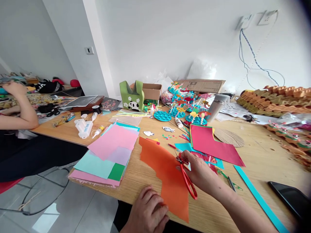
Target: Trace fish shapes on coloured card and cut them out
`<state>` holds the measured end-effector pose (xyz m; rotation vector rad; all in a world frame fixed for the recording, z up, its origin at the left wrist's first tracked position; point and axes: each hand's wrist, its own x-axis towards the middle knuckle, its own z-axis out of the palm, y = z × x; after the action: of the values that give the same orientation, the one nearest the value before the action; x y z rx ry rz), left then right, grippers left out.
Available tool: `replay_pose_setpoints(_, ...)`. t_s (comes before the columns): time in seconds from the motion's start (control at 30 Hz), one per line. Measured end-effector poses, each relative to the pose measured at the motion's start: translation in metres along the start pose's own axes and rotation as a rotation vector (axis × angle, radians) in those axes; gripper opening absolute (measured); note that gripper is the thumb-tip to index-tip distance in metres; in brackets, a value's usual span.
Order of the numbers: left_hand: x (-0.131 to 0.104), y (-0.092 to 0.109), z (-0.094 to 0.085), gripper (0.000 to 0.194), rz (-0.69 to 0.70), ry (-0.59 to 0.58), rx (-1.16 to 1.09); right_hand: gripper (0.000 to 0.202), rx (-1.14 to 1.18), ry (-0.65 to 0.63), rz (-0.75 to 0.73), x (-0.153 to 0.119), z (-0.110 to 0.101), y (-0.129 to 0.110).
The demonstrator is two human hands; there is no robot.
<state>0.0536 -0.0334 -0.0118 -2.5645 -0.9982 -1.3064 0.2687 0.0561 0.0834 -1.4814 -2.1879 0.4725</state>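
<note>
My right hand (194,166) is closed around the pivot end of red-handled scissors (188,183), with their handle loops pointing down toward me. Under the scissors lies an orange sheet of paper (167,174) with an uneven, cut left edge. At the table's front edge, my left hand (148,210) has curled fingers beside that sheet; a bit of orange paper shows between them. Beyond my right hand are a red sheet (211,142), blue sheets and cut scraps (204,157). Two small fish cut-outs (168,129) lie farther back.
Stacked coloured paper (109,152) sits on the left, near glue bottles (98,131). Blue decorated discs (162,116), a green panda bag (132,97) and a steel flask (217,106) stand behind. A phone (289,197) and blue strip (257,194) lie right. Another person's arm (24,110) is far left.
</note>
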Motion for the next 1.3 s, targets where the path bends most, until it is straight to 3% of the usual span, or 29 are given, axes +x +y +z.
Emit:
replay_pose_setpoints(0.17, 0.002, 0.000, 0.000, 0.014, -0.006, -0.004, -0.001, 0.010, 0.138, -0.011, 0.000, -0.005, -0.009, -0.011)
replay_pose_setpoints(0.33, 0.001, 0.001, -0.012, 0.017, -0.003, 0.018, -0.066, 0.017, 0.320, -0.034, 0.007, -0.011, -0.021, -0.022)
replay_pose_setpoints(0.4, -0.001, 0.000, -0.018, 0.024, -0.149, 0.114, -0.109, 0.019, 0.405, -0.057, 0.006, -0.016, -0.026, -0.025)
replay_pose_setpoints(0.57, 0.003, -0.013, -0.021, 0.033, -0.772, 0.515, -0.478, 0.020, 0.540, -0.068, -0.004, -0.027, -0.039, -0.026)
replay_pose_setpoints(0.63, 0.011, -0.019, -0.020, 0.033, -0.920, 0.578, -0.659, 0.022, 0.581, -0.055, -0.005, -0.029, -0.043, -0.027)
replay_pose_setpoints(0.73, 0.026, -0.015, -0.018, 0.045, -1.060, 0.539, -0.984, 0.023, 0.647, -0.007, 0.021, -0.031, -0.047, -0.031)
replay_pose_setpoints(0.83, 0.039, -0.001, -0.018, 0.065, -1.036, 0.411, -1.332, 0.023, 0.722, 0.019, 0.016, -0.030, -0.048, -0.037)
replay_pose_setpoints(0.9, 0.045, 0.006, -0.016, 0.065, -1.049, 0.330, -1.424, 0.024, 0.776, 0.018, -0.012, -0.029, -0.049, -0.040)
replay_pose_setpoints(1.1, 0.055, -0.002, -0.009, 0.054, -1.094, 0.399, -1.213, 0.026, 0.781, 0.097, 0.001, -0.029, -0.057, -0.029)
replay_pose_setpoints(1.3, 0.058, -0.004, -0.014, 0.027, -0.907, 0.323, -0.753, 0.024, 0.729, 0.346, 0.045, -0.032, -0.052, -0.016)
